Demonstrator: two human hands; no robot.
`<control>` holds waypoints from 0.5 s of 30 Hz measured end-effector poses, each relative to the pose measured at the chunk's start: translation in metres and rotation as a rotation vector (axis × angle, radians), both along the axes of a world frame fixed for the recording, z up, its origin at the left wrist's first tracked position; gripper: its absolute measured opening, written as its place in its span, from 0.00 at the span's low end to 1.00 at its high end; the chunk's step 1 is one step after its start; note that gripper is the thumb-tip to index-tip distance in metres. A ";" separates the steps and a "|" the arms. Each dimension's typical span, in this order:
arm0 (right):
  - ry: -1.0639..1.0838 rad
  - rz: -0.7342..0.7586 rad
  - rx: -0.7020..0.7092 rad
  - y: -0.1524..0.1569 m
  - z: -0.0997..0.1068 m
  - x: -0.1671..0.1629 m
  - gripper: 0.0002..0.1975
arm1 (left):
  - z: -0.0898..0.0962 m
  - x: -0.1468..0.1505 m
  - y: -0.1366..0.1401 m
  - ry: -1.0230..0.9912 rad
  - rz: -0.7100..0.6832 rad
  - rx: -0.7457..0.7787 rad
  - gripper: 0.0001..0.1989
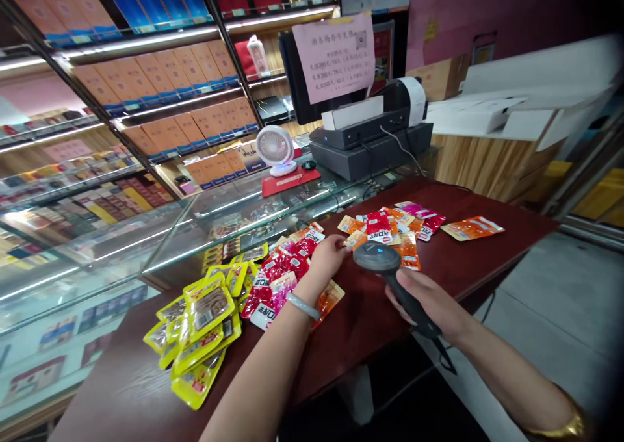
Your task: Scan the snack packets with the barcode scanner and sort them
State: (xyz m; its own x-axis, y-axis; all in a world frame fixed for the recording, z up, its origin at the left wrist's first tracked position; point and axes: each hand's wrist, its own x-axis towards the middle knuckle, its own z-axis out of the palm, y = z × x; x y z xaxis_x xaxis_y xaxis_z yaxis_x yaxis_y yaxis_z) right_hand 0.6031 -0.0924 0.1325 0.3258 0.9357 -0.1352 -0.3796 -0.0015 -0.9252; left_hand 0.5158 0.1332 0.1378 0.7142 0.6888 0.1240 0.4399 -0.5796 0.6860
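My right hand [431, 302] is wrapped round the handle of a dark grey barcode scanner [377, 258], whose head points left over the table. My left hand [331, 255], with a pale bangle on the wrist, has its fingers closed at the edge of a small orange snack packet [355, 240]. Around it lie red snack packets [287, 263], partly hidden by my forearm. A loose pile of orange, red and pink packets [383, 224] is just beyond the scanner. Yellow-edged snack packets [207, 309] are heaped at the left.
One orange packet [472, 228] lies apart on the dark red tabletop [355, 338]. Behind stand a glass display counter [185, 234], a white fan [275, 149], a monitor with a pink notice [336, 58] and a cash drawer [370, 149]. Boxed goods fill the shelves [160, 78].
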 end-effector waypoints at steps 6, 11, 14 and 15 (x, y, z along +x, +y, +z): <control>0.082 0.049 -0.019 0.051 0.004 -0.009 0.25 | 0.036 -0.044 0.052 0.382 0.071 0.393 0.12; 0.120 0.057 -0.188 0.081 -0.014 -0.014 0.26 | 0.042 -0.035 0.107 0.779 0.021 0.463 0.19; 0.102 0.159 -0.300 0.092 -0.022 -0.017 0.29 | 0.037 -0.024 0.127 0.845 -0.052 0.387 0.23; 0.090 0.188 -0.333 0.095 -0.023 -0.018 0.30 | 0.036 -0.021 0.132 0.858 -0.072 0.367 0.24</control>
